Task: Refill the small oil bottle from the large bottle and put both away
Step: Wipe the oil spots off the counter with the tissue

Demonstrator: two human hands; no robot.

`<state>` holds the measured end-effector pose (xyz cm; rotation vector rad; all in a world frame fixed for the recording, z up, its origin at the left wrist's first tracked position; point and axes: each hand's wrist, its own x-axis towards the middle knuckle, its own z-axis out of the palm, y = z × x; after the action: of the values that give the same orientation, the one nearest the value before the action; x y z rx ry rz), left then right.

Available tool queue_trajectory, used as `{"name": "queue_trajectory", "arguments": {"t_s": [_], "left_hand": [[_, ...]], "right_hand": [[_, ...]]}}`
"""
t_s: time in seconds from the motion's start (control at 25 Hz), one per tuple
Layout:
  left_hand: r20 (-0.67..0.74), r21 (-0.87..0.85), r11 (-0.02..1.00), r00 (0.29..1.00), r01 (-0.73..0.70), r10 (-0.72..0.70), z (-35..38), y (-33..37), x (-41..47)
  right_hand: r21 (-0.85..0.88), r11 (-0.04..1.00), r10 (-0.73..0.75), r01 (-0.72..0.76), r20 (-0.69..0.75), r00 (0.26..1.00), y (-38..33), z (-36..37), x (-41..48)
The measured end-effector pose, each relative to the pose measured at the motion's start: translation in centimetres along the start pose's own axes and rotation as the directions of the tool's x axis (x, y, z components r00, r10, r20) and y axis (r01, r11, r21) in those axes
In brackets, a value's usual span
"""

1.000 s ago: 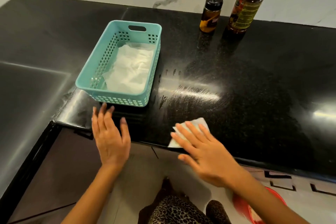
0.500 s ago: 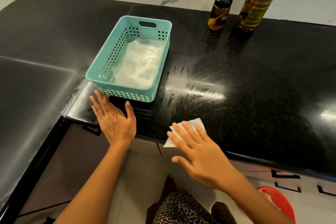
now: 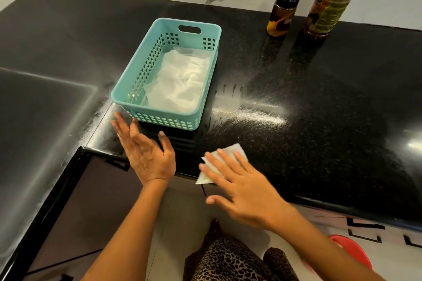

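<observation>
From the head view, both bottles stand upright at about one o'clock, at the back of the black countertop against the marble wall. The small oil bottle is on the left and the large bottle is just beside it at its three o'clock; they look apart, not touching.

Your left hand is empty, fingers straight and loosely spread. It sits at seven o'clock of the teal basket, close to its near corner; contact can't be confirmed. Your right hand lies flat with fingers splayed, pressing a folded white tissue against the counter's near edge. The basket, at eleven o'clock, holds only a white paper liner.

The large bottle looks well filled, so expect weight. Its plastic wall will probably give under a squeeze, so take it round the labelled middle with a full wrap and support the base when you tip it.

The small bottle looks rigid, possibly glass, and light with only a shallow layer of oil. Hold its body, not the narrow black pump top, which may turn or lift off.

Streaks shine on the counter at twelve o'clock of the tissue. If that is oil, both bottles and your fingers could be slick, so grip firmly.
</observation>
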<state>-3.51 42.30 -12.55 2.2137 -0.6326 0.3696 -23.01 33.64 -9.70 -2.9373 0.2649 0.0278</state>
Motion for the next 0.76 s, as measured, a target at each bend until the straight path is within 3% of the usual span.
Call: {"name": "queue_trajectory", "arguments": {"t_s": [0.08,0.2,0.28,0.36,0.48,0.56,0.68,0.76], "left_hand": [[0.008,0.001,1.000,1.000,0.006,-0.006,-0.1,0.1,0.0],[0.023,-0.001,1.000,1.000,0.020,-0.020,-0.2,0.2,0.0],[0.027,-0.004,1.000,0.999,0.030,-0.030,-0.2,0.2,0.0],[0.024,-0.010,0.999,0.999,0.035,-0.035,-0.2,0.2,0.0],[0.022,0.003,0.999,0.999,0.033,-0.033,0.0,-0.1,0.1],[0.032,0.014,0.999,0.999,0.041,-0.042,0.1,-0.2,0.0],[0.035,0.020,0.998,0.997,0.063,-0.064,0.0,-0.1,-0.1],[0.040,0.020,0.997,0.996,0.080,-0.081,-0.1,0.1,-0.1]], "right_hand": [[0.001,0.995,0.096,-0.096,-0.034,0.995,3.8,-0.6,0.1],[0.056,0.929,0.363,-0.367,0.070,0.929,9.3,-2.2,4.3],[0.050,0.909,0.405,-0.413,0.117,0.907,9.0,-2.7,7.6],[0.038,0.957,0.284,-0.289,0.091,0.954,5.8,-1.9,8.2],[-0.003,1.000,-0.010,0.010,0.000,1.000,0.8,0.0,3.7],[-0.003,1.000,-0.031,0.031,0.005,1.000,2.0,-0.2,2.0],[-0.021,0.985,0.173,-0.172,0.002,0.985,8.2,-1.7,5.9],[0.051,0.926,0.371,-0.373,0.053,0.927,12.0,-2.7,10.2]]}}
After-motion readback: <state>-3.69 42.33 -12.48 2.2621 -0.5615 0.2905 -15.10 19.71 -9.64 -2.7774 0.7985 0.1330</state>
